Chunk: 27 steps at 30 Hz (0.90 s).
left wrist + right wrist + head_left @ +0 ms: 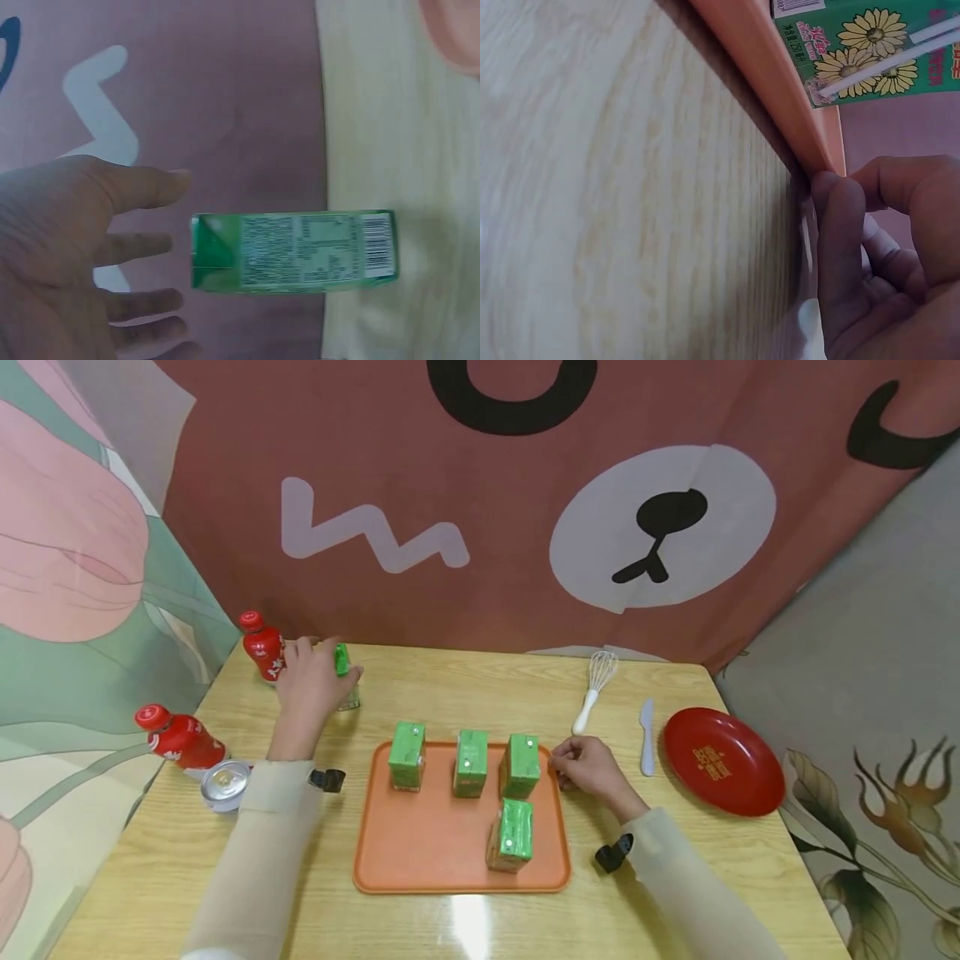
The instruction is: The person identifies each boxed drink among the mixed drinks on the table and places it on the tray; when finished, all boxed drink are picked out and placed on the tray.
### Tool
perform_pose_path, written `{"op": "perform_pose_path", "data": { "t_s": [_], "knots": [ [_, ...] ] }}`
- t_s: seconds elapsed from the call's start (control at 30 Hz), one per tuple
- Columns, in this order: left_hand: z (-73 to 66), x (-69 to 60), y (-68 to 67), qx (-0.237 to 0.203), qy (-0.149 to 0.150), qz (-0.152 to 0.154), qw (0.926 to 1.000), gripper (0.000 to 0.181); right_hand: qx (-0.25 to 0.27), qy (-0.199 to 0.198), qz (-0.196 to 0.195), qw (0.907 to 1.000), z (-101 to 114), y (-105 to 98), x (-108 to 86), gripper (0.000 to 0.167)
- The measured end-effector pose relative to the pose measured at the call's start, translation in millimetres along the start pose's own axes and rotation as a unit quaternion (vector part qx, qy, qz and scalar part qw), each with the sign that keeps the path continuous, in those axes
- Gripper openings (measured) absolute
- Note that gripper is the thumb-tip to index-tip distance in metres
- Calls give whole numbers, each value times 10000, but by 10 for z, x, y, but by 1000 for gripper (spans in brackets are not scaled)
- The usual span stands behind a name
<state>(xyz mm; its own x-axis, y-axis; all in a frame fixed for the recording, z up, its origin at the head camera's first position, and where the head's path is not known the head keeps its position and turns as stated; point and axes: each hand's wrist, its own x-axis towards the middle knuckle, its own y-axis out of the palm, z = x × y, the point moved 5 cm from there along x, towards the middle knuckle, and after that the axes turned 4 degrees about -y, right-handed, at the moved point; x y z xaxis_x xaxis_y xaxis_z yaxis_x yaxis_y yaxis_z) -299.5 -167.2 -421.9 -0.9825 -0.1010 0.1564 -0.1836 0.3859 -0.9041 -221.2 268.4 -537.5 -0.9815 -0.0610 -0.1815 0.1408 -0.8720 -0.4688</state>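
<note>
My left hand is at the back left of the table, beside a green drink carton that stands upright. In the left wrist view the fingers are spread and mostly straight, and a small gap separates them from the carton. An orange tray lies mid-table with several green drink cartons standing on it. My right hand pinches the tray's right rim between thumb and forefinger. The right wrist view shows this pinch, with a flower-printed carton just beyond the rim.
Left of my left hand stand a red bottle, a second red bottle and a can. On the right lie a whisk, a pale knife and a red plate. A curtain backs the table.
</note>
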Motion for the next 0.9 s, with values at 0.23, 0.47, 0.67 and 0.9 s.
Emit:
{"op": "perform_pose_path", "data": {
  "t_s": [0.23,0.47,0.67,0.9],
  "knots": [
    [37,61,198,50,-5,380,9993,59,-360,-225,-163,9990,43,-7,4,7],
    [91,137,270,-379,9,736,9966,60,-301,-197,-114,9993,32,22,15,8],
    [140,155,231,-770,331,779,9934,68,-294,-199,-130,9993,35,33,27,9],
    [73,153,226,-736,575,532,9942,70,-225,-152,-197,9994,24,10,5,10]
  ]
}}
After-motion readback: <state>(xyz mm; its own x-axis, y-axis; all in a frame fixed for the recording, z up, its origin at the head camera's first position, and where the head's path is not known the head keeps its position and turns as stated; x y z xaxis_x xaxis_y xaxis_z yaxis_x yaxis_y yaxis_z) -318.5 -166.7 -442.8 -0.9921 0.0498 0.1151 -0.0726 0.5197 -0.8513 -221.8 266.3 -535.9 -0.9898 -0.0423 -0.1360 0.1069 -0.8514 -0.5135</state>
